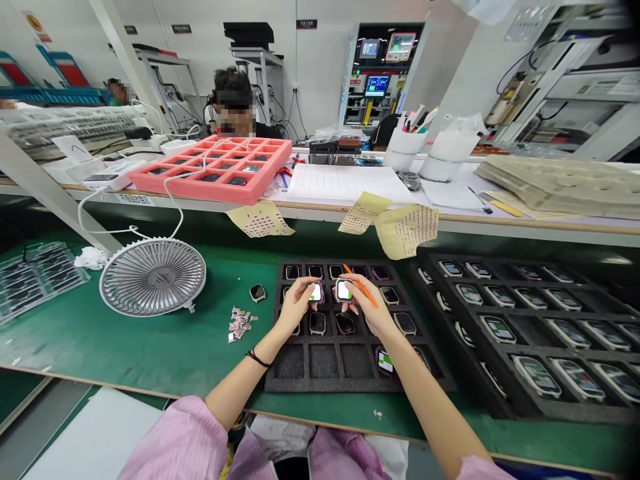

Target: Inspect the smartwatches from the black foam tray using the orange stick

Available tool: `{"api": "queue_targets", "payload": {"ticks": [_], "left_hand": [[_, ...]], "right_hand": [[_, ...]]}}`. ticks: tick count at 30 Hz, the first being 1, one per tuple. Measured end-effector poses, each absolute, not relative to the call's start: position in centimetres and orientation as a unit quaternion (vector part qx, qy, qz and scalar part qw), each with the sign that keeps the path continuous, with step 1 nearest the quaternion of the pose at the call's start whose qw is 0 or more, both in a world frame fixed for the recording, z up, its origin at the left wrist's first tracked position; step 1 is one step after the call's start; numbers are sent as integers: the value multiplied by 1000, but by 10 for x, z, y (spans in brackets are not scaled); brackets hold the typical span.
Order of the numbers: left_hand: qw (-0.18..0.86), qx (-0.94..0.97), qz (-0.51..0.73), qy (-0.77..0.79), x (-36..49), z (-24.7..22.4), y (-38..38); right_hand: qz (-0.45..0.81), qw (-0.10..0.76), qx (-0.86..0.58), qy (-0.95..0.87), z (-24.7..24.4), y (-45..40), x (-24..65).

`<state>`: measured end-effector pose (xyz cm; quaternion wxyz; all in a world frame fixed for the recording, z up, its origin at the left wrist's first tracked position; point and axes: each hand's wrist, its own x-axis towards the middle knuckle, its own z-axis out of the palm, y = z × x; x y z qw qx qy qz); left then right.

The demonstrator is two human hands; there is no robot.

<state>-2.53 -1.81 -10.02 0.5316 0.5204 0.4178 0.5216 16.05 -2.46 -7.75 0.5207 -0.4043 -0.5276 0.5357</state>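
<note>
Bright even overhead light; wide-angle bending at frame edges.

A person's bare left hand (299,303) and right hand (365,308) are working close together, fingers (311,284) curling downward, both forearms (245,377) angling inward from the bottom of the view.

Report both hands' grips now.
Left hand: closed, holding a smartwatch.
Right hand: closed, holding a smartwatch and an orange pick.

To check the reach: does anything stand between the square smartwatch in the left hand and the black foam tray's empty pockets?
Yes: a black smartwatch in its pocket lies between the held smartwatch and the empty bottom pockets.
</note>
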Motion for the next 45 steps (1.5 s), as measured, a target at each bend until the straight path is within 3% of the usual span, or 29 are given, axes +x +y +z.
{"api": "queue_targets", "payload": {"ticks": [22, 45], "left_hand": [[526, 552, 511, 397, -24, -107, -18], [556, 551, 493, 380, -23, -105, -19]], "right_hand": [[558, 488, -382, -553, -80, -25, 161], [539, 518, -425, -511, -78, -22, 160]]}}
